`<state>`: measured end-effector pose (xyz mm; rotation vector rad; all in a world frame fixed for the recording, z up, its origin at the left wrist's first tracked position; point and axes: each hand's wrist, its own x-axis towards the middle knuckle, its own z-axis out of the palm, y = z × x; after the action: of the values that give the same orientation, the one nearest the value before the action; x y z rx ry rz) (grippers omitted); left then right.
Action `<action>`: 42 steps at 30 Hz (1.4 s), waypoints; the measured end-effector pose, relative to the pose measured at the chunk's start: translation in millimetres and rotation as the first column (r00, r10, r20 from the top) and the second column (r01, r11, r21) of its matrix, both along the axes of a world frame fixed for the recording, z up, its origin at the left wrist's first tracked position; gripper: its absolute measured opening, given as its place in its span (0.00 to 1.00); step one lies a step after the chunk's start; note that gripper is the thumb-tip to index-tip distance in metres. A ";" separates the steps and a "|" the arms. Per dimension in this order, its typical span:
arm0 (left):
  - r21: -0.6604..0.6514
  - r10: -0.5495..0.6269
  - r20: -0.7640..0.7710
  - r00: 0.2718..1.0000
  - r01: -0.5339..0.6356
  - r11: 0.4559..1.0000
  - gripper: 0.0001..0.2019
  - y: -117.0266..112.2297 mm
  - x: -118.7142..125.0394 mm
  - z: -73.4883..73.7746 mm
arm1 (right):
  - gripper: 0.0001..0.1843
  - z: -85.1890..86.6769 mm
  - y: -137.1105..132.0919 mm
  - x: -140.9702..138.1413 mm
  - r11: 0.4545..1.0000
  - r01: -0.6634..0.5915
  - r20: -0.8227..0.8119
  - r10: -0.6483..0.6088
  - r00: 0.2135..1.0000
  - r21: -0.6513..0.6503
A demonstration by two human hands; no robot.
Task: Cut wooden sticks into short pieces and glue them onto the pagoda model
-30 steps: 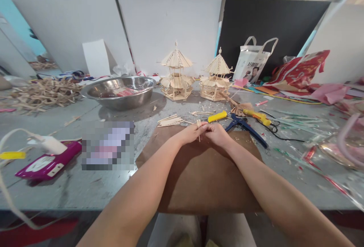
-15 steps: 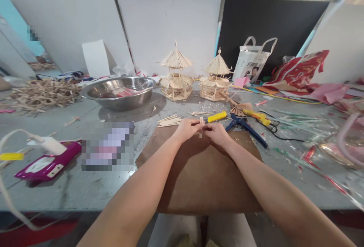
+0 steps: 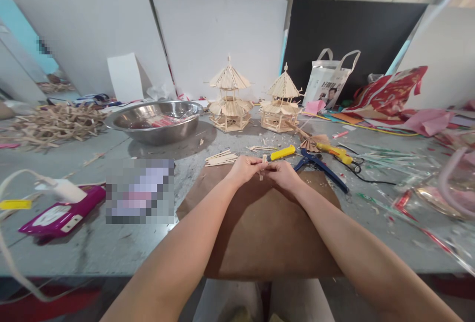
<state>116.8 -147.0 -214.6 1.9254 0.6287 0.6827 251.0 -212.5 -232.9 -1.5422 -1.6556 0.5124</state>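
My left hand [image 3: 245, 169] and my right hand [image 3: 283, 173] meet fingertip to fingertip above the brown board [image 3: 274, 233]. Pinched between them is a small piece of pale wooden sticks [image 3: 264, 158], slightly tilted; its ends show above and below the fingers, which hide its middle. Several loose wooden sticks [image 3: 221, 158] lie just beyond my left hand. Past my right hand are a yellow-handled tool [image 3: 282, 153], a blue plier-like tool [image 3: 323, 167] and a yellow glue gun [image 3: 335, 153].
Two pagoda models of sticks, one left [image 3: 230, 97] and one right [image 3: 282, 102], stand at the back beside a steel basin [image 3: 156, 131]. A purple power strip [image 3: 63, 215] and a blurred-out flat object [image 3: 141, 191] lie left. Clear strips [image 3: 389, 159] are scattered right.
The small stick piece has tilted slightly, its top leaning to the right. Both hands stay in nearly the same place, still pinching it.
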 end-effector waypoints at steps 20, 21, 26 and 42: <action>0.081 0.003 -0.040 0.999 0.000 0.997 0.17 -7.7 -0.4 7.1 | 0.12 3.0 -1.7 -1.7 1.000 -0.007 0.127 0.008 0.992 -0.013; 0.089 0.000 -0.044 0.999 0.004 0.996 0.17 -7.4 -0.5 6.7 | 0.12 3.1 -1.9 -1.8 1.000 -0.008 0.123 0.009 0.992 -0.014; 0.129 0.012 -0.053 0.999 -0.005 0.992 0.17 -3.5 0.3 3.3 | 0.12 7.7 -4.4 -3.7 0.999 0.009 0.160 -0.001 0.987 -0.052; 0.772 0.761 -0.471 0.445 -0.209 0.600 0.16 27.6 -38.0 9.0 | 0.14 20.4 -11.2 9.9 0.910 0.414 0.681 -0.321 0.658 0.028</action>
<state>78.7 -119.4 -205.5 2.6926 1.8507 0.3792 260.9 -223.7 -212.5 -2.2822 -1.7504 -0.2154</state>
